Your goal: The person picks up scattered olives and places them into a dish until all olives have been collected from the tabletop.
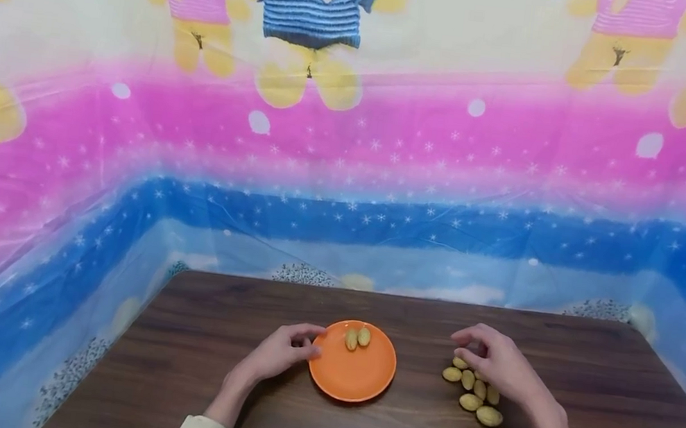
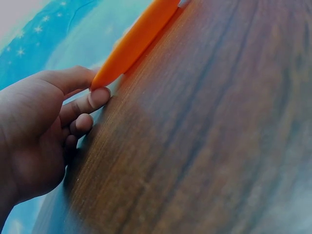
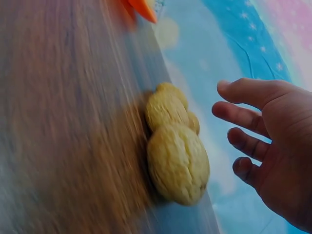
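A round orange plate (image 1: 351, 377) lies on the table, with two small yellow-green oval fruits (image 1: 351, 340) near its far rim. My left hand (image 1: 280, 354) pinches the plate's left edge between thumb and fingers; the left wrist view shows the orange rim (image 2: 131, 46) in that pinch. To the right of the plate, several similar wrinkled oval fruits (image 1: 471, 402) lie in a loose cluster. My right hand (image 1: 505, 367) hovers over the far side of this cluster and hides part of it. In the right wrist view its fingers (image 3: 246, 117) are spread, apart from the fruits (image 3: 178, 163), holding nothing.
The dark brown wooden table (image 1: 233, 300) reaches back to a printed cloth (image 1: 392, 226) that hangs behind it and along both sides. Between the plate and the cluster lies a strip of bare tabletop.
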Available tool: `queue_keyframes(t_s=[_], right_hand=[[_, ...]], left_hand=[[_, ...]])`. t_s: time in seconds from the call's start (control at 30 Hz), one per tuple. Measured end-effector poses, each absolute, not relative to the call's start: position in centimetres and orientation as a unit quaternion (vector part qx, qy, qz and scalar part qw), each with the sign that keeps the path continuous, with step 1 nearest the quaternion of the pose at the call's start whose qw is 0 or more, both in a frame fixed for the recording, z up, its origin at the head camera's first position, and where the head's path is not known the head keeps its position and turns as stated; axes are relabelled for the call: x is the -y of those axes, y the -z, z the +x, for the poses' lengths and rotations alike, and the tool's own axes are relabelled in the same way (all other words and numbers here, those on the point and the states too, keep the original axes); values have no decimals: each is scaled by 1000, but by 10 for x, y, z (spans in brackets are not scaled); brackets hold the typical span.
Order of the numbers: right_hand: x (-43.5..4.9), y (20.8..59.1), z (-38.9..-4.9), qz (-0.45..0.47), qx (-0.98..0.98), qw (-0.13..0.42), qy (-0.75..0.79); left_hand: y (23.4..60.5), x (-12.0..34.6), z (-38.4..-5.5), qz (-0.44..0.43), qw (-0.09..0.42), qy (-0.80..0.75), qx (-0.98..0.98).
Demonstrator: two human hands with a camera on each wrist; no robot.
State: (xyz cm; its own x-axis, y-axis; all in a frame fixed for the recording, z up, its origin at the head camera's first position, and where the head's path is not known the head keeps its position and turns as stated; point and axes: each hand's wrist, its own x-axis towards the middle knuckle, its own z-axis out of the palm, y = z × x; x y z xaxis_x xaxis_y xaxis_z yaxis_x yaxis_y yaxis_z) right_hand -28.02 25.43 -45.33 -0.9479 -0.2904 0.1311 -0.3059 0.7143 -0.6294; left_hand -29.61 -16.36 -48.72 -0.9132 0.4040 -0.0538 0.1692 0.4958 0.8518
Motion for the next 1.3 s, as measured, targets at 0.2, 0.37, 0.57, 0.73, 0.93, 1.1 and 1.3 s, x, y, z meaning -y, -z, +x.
queue_keyframes(t_s=[0.2,0.37,0.57,0.73,0.93,1.1,1.3], right_hand=[[-266,454,-281,155,926,22,-344],[-274,456,-281,157,926,16,-343],[-281,459,-282,152,926,-5,-345],[-286,463,-284,145,929,-18,-340],[-292,468,-285,142,930,-24,-338],[-296,471,-285,138,929,-36,-340],[-300,478,-286,125,924,-69,-355]], left_hand=[[485,164,-295,165,118,-469,-859],[485,162,-294,162,115,-474,-858],[485,161,-293,163,108,-476,-857],[485,162,-293,166,107,-474,-858],[484,162,-293,169,110,-469,-860],[483,162,-292,168,111,-466,-862],[484,162,-293,169,111,-475,-856]])
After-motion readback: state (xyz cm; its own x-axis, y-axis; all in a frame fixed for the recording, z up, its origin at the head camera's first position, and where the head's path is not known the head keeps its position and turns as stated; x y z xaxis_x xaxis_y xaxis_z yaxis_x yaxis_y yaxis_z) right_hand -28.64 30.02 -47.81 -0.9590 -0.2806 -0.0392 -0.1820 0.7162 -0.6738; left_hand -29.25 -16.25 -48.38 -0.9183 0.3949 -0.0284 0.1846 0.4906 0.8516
